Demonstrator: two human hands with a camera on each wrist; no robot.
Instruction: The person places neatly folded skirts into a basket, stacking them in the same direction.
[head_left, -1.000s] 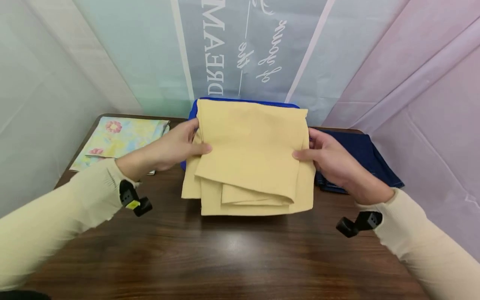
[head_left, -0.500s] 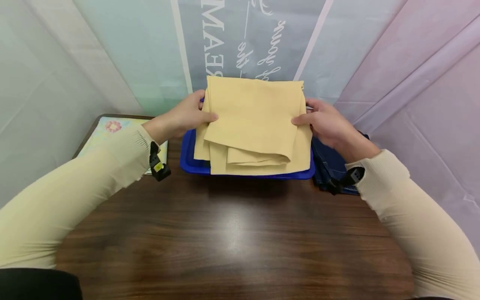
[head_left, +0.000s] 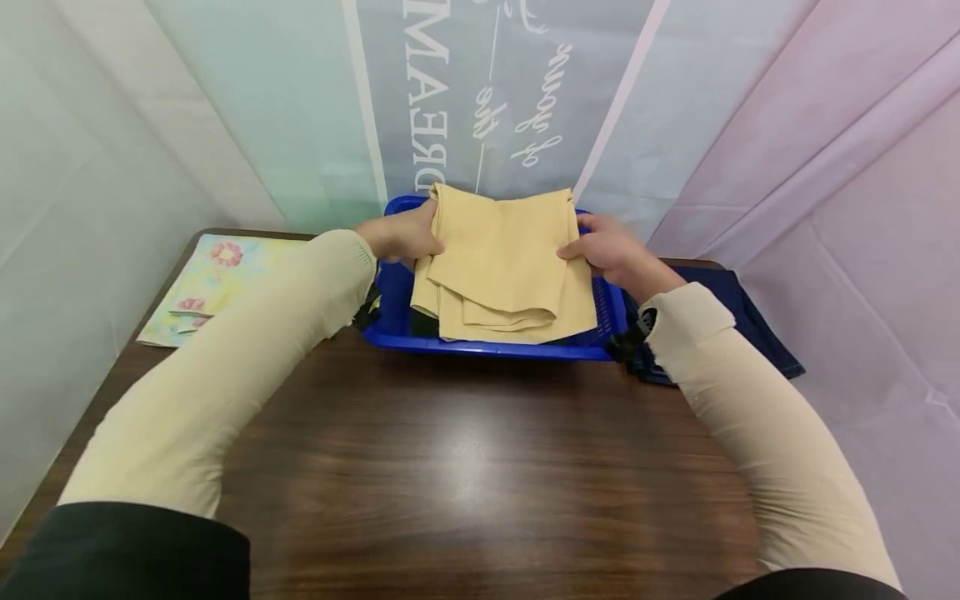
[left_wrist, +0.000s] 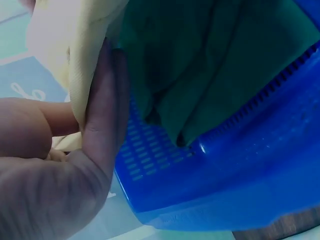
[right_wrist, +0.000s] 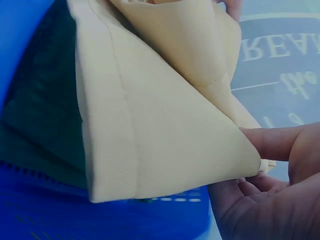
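Both hands hold a folded pale yellow cloth [head_left: 498,258] by its two sides, over a blue plastic basket [head_left: 495,350]. The left hand [head_left: 408,233] pinches the left edge between thumb and fingers. On the opposite edge, the right hand [head_left: 611,254] grips in the same way. Dark green fabric [left_wrist: 220,75] lies inside the basket in the left wrist view, below the yellow cloth. In the right wrist view a lower corner of the yellow cloth [right_wrist: 150,130] hangs in front of that green fabric [right_wrist: 40,110].
A folded floral cloth [head_left: 225,283] lies on the left of the brown wooden table [head_left: 465,467], partly behind the left sleeve. Folded dark blue denim [head_left: 720,308] lies right of the basket. A printed curtain [head_left: 495,100] hangs behind the table.
The hands have carried the yellow cloth away from the body, up and then down over the basket. They have come closer together, and the cloth now bows in the middle.
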